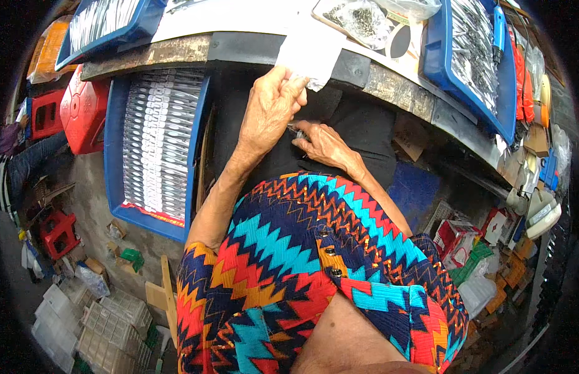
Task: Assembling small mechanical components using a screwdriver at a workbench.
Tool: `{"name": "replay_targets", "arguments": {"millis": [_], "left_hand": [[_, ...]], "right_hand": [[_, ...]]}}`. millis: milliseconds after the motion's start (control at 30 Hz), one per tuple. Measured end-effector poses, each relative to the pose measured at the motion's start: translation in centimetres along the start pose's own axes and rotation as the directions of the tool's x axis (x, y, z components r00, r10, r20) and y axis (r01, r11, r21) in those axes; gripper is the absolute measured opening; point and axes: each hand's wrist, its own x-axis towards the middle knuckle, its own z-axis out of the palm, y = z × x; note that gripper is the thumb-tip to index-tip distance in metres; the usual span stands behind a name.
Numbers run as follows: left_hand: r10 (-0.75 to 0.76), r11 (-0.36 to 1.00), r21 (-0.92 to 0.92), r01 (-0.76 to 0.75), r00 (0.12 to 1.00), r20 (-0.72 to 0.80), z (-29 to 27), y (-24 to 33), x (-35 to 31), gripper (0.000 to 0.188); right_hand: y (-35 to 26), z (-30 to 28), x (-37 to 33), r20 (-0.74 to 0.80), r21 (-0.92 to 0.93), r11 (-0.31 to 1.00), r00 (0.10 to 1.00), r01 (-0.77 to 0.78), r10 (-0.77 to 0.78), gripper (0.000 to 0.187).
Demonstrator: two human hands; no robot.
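Note:
My left hand (272, 107) pinches the lower part of a white sheet (311, 59) at the bench's front edge. The sheet looks thin and its bottom corner is crumpled; paper or plastic, I cannot tell. Just below and to the right, my right hand (327, 146) is held close to my body, fingers curled. Something small and shiny shows at its fingertips, mostly hidden. Dark cloth lies under both hands.
On the worn bench edge (398, 93) rests a clear bag of small metal parts (367, 28). Blue trays of slim metallic pieces stand at upper left (133, 25), left (112, 156) and right (434, 50). A red stool (84, 112) and plastic crates (115, 327) are on the left.

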Motion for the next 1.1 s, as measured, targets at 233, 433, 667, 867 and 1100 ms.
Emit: {"name": "replay_targets", "arguments": {"millis": [233, 433, 667, 867, 1100], "left_hand": [[0.018, 1.000, 0.009, -0.018, 0.999, -0.034, 0.3, -0.6, 0.0, 0.022], [-0.015, 0.998, 0.061, 0.016, 1.000, -0.023, 0.6, -0.8, 0.1, 0.022], [-0.018, 0.998, 0.066, 0.020, 0.999, -0.035, 0.7, -1.4, 0.6, 0.022], [0.003, 0.994, 0.112, 0.003, 0.999, -0.049, 0.7, -1.8, 0.7, 0.023], [-0.001, 0.991, 0.136, 0.010, 0.998, -0.067, 0.7, -2.0, 0.6, 0.024]], "right_hand": [[0.7, 0.5, 0.2, -0.027, 0.009, 0.999, 0.999, 0.040, -0.040, 0.027], [0.2, 0.1, 0.2, 0.029, 0.005, 1.000, 1.000, -0.001, 0.000, 0.026], [-0.1, -0.4, -0.1, 0.039, 0.029, 0.999, 0.999, -0.025, 0.024, 0.028], [-0.5, -2.0, -1.5, -0.068, 0.086, 0.994, 0.996, 0.068, -0.062, 0.030], [-2.3, -4.7, -4.0, -0.092, 0.268, 0.960, 0.989, -0.086, 0.114, 0.030]]}}
